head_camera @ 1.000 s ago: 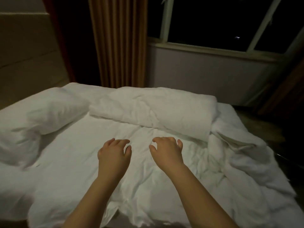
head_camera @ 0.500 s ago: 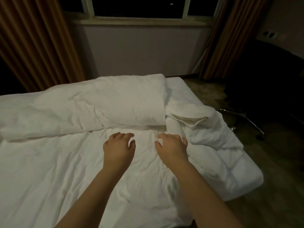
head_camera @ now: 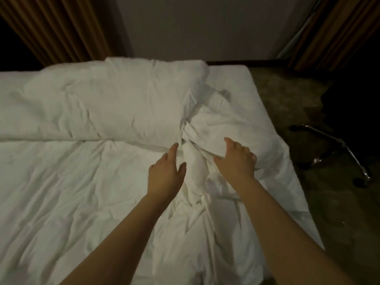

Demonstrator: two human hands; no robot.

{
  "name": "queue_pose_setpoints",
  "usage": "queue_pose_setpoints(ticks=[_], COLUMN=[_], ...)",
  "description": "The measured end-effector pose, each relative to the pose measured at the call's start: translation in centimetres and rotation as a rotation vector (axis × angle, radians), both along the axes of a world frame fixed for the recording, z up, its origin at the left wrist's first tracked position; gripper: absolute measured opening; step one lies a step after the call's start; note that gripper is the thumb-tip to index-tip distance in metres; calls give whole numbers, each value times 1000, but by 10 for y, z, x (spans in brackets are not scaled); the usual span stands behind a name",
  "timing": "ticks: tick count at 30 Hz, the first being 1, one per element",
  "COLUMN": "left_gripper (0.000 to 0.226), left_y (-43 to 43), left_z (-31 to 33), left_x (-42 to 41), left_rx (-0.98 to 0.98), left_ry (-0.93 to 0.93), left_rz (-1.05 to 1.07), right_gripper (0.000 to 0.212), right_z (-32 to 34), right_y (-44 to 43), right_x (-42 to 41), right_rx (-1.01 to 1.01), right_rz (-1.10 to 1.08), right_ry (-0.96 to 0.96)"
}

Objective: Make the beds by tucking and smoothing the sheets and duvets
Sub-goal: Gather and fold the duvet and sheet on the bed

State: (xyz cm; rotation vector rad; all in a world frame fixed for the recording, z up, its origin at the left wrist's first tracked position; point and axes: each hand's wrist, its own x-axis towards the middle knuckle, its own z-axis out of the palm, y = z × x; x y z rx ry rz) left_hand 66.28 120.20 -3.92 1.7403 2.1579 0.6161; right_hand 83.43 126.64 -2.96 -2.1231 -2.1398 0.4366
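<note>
A white duvet (head_camera: 115,108) lies folded back in a thick roll across the far part of the bed, with its crumpled end (head_camera: 232,128) bunched at the right. Below it spreads the wrinkled white sheet (head_camera: 61,202). My left hand (head_camera: 166,175) hovers over the sheet with its fingers loosely extended toward the bunched folds, holding nothing. My right hand (head_camera: 236,159) rests with spread fingers on the crumpled duvet end, with no fold visibly pinched. A raised ridge of cloth (head_camera: 195,173) runs between the two hands.
The bare mattress corner (head_camera: 232,77) shows at the far right. Brown curtains (head_camera: 61,27) hang at the left and right of a pale wall (head_camera: 195,23). A chair's metal base (head_camera: 337,149) stands on the dark carpet beside the bed's right edge.
My view has swung right and down along the bed. Both hands have reached forward and right to the bunched duvet end; the right hand now lies on it.
</note>
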Motion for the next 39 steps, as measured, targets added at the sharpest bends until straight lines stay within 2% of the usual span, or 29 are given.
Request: queue_pose_setpoints(ticks=[4, 10, 12, 14, 16, 24, 31, 39], left_gripper=[62, 63, 63, 62, 62, 54, 43, 41], left_y=[-2, 1, -3, -11, -18, -38, -104, -249], left_z=[-23, -45, -49, -51, -51, -30, -11, -4], left_x=[10, 20, 21, 20, 18, -20, -102, -267], left_rx=[-65, -132, -136, -137, -141, -123, -82, -92], left_ry=[-10, -36, -43, -54, -57, -18, 7, 57], left_rz=[117, 178, 204, 224, 228, 288, 334, 421], right_gripper=[71, 91, 81, 52, 35, 45, 53, 52], right_z=[-30, -69, -77, -80, -78, -52, -16, -7], right_y=[11, 32, 37, 39, 34, -16, -79, -210], right_x=[1, 0, -1, -5, -14, -77, -164, -341], right_rx=[-54, -147, -154, -102, -51, -32, 27, 1], right_rz=[109, 190, 226, 267, 309, 413, 470, 584], right_ry=[-38, -168, -218, -222, -176, -29, 6, 64])
